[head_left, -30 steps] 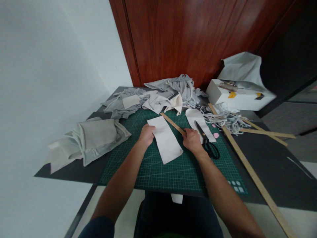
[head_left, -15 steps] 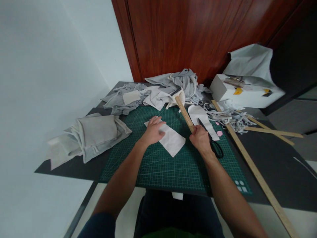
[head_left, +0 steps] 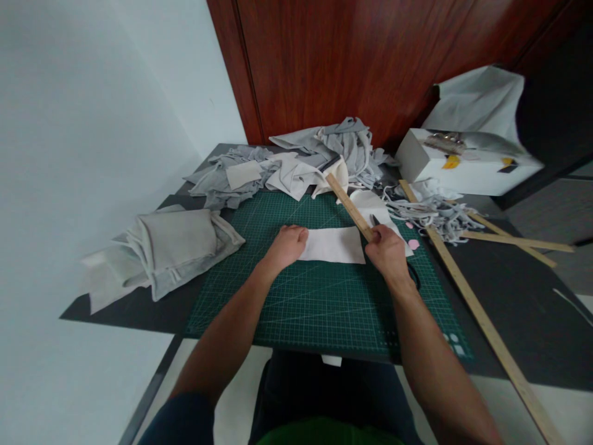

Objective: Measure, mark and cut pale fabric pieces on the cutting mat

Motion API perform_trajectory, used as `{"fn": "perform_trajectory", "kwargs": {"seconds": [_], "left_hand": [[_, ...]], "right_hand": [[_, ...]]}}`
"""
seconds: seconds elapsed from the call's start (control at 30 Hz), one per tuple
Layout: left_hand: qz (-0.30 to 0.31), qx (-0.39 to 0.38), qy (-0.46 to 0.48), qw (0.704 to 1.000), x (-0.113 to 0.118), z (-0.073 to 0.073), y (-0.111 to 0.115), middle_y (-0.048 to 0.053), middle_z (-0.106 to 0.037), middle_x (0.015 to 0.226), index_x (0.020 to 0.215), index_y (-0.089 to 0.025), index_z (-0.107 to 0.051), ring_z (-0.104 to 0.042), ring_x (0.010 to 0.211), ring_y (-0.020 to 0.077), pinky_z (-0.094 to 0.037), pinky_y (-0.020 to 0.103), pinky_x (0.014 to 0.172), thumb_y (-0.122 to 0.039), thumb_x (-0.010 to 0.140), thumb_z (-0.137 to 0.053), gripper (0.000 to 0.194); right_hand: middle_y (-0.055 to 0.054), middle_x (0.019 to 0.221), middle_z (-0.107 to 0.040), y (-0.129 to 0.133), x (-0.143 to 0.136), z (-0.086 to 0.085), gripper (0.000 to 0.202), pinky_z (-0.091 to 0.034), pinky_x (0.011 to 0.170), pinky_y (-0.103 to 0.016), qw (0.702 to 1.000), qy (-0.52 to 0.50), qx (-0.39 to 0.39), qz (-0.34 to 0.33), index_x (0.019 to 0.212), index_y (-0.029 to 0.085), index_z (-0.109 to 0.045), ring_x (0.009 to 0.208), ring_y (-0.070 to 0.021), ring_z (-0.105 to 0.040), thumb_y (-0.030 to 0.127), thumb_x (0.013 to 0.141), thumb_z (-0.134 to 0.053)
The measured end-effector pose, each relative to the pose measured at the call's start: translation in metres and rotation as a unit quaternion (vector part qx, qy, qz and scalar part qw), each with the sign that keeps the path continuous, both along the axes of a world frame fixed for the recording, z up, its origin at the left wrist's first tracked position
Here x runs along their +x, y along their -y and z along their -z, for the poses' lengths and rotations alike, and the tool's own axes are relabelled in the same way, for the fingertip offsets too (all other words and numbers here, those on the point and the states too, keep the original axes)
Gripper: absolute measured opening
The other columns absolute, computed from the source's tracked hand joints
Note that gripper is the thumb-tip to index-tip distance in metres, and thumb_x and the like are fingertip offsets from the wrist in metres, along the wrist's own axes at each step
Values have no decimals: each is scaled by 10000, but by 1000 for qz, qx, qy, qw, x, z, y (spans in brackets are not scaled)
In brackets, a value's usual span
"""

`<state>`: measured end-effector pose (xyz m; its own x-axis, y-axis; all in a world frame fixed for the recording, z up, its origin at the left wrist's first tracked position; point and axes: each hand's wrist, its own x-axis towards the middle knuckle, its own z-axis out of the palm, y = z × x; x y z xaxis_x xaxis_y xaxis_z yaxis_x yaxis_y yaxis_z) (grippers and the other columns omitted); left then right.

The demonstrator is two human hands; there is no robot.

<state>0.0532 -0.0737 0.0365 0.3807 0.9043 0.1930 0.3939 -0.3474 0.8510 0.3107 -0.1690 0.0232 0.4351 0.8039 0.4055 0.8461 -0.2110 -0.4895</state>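
A pale rectangular cloth piece lies roughly level across the green cutting mat. My left hand is closed on its left end, with the fingers curled over the edge. Close to the cloth's right end, my right hand grips the lower end of a short wooden ruler, which slants up and left toward the fabric heap. Black scissors lie partly hidden under my right hand and wrist. Behind that hand is another pale cloth piece, partly covered by the ruler.
Folded grey fabric sits at the left. Heaps of grey cloth line the back. At the right are tangled strips, a long wooden ruler, crossed sticks and a white box with a cloth on it.
The cloth piece has turned from a diagonal to nearly level. My left hand has closed on its left end. My right hand has shifted slightly right with the short ruler, over the scissors.
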Motion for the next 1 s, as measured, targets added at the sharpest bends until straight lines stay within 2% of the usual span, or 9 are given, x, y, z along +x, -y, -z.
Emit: {"fn": "perform_trajectory", "kwargs": {"seconds": [0.17, 0.23, 0.3, 0.4, 0.5, 0.6, 0.77, 0.9, 1.0], "left_hand": [[-50, 21, 8, 998, -10, -8, -10, 102, -712, 898, 771, -217, -739, -634, 1069, 317, -380, 475, 1143, -101, 772, -687, 127], [-5, 47, -54, 997, -1, -6, 6, 122, -734, 1001, 898, -206, -782, -630, 1111, 342, -354, 521, 1176, -164, 798, -702, 135], [55, 90, -135, 985, 11, -3, 27, 141, -710, 1264, 1176, -224, -770, -563, 1278, 390, -323, 575, 1197, -287, 868, -692, 323], [98, 96, -223, 965, 27, 4, 54, 154, -488, 1609, 1419, -260, -659, -331, 1506, 501, -205, 729, 1197, -378, 946, -625, 489], [109, 69, -259, 957, 33, 10, 68, 156, -371, 1693, 1506, -267, -585, -200, 1573, 529, -78, 781, 1210, -438, 974, -597, 560], [103, 74, -265, 956, 35, 14, 76, 163, -344, 1707, 1540, -268, -546, -177, 1584, 524, -49, 775, 1223, -529, 965, -606, 635], [116, 121, -305, 938, 30, 11, 90, 198, -352, 1694, 1555, -241, -522, -229, 1564, 530, -112, 785, 1211, -525, 998, -565, 627], [140, 171, -350, 910, 10, 7, 94, 181, -421, 1655, 1532, -271, -530, -338, 1517, 503, -268, 758, 1166, -528, 1013, -552, 579], [131, 234, -365, 892, -4, 3, 93, 189, -550, 1539, 1466, -196, -572, -485, 1412, 434, -415, 644, 1102, -464, 1038, -526, 507]], "right_hand": [[-138, 864, -740, 1, -12, -7, 311, -531, 777, -384, 997, -71, 31, -13, 992, 176, -713, 818, -277, -676, 371, 939, -477], [-116, 835, -736, 2, -18, -8, 349, -537, 759, -375, 995, -96, 26, -16, 1011, 186, -712, 786, -266, -672, 477, 929, -538], [-102, 852, -741, 2, -20, -8, 389, -546, 770, -378, 994, -105, 17, -24, 1060, 188, -712, 772, -257, -670, 519, 882, -615], [-115, 935, -757, 1, -20, -5, 406, -559, 823, -403, 994, -100, 16, -46, 1139, 175, -718, 785, -253, -678, 461, 865, -631], [-139, 990, -758, 0, -18, -1, 409, -568, 855, -421, 993, -82, 37, -82, 1157, 160, -730, 834, -266, -692, 440, 883, -609], [-147, 1029, -756, 0, -18, 3, 401, -570, 886, -436, 987, -63, 47, -137, 1160, 165, -742, 908, -284, -701, 442, 902, -612], [-150, 1053, -754, -1, -21, 11, 349, -553, 945, -445, 973, -40, 31, -225, 1169, 162, -763, 987, -291, -694, 347, 926, -595], [-129, 1056, -750, -1, -27, 16, 312, -522, 973, -442, 964, -8, -3, -265, 1170, 187, -778, 1017, -288, -659, 276, 935, -593], [-123, 1080, -738, 1, -34, 18, 301, -489, 976, -447, 953, 25, -29, -301, 1183, 193, -782, 1029, -286, -625, 244, 956, -590]]}}
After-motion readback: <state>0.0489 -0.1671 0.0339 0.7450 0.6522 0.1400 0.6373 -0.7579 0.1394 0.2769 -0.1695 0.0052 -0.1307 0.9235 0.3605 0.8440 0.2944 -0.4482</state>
